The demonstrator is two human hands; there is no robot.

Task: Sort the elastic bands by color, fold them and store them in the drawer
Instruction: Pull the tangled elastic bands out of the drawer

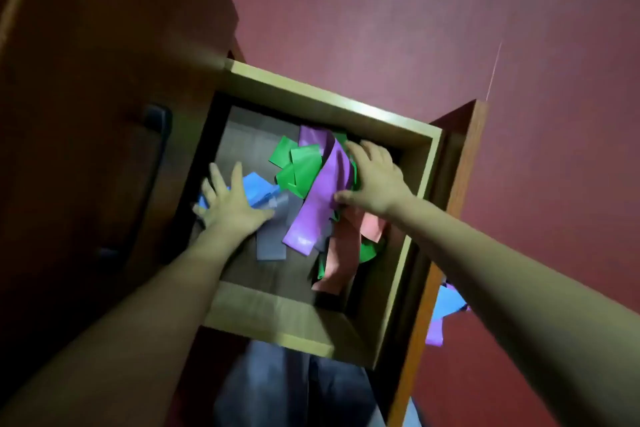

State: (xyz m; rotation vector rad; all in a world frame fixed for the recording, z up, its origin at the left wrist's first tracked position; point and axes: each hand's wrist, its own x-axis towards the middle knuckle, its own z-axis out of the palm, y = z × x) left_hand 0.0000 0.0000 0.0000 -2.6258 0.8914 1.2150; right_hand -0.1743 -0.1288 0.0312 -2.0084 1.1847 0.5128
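Furniture comes first: a tall dark reddish-brown wooden cabinet point(86, 114) fills the left, with a black bar handle point(152, 163) on its front, and a pale wooden open drawer point(332, 104) stands pulled out over the matte red floor point(450, 28). Smooth, thin, ribbon-like elastic bands lie inside it in one mixed heap, not folded and not sorted, so the task looks far from finished.

Risk lies mostly in that tangle. The glossy purple flat band point(322, 191) drapes over the crumpled green bands point(298, 166), and the salmon-pink band point(346, 250) runs under both toward the near right corner; lifting one could drag its neighbours over the low drawer wall. A few blue and purple bands point(446, 312) already hang or lie outside, just past the drawer's right side, partly hidden by the forearm, and could be overlooked.

The right hand point(374, 177) rests on the purple and green bands with its fingers spread; its grip looks open, pressing more than pinching. The left hand point(228, 201) lies flat and wide on the light blue folded band point(258, 189), beside a translucent grey band point(273, 239), closed on nothing that I can see. Slick material under flat palms may slide. Motion blur softens the finer detail.
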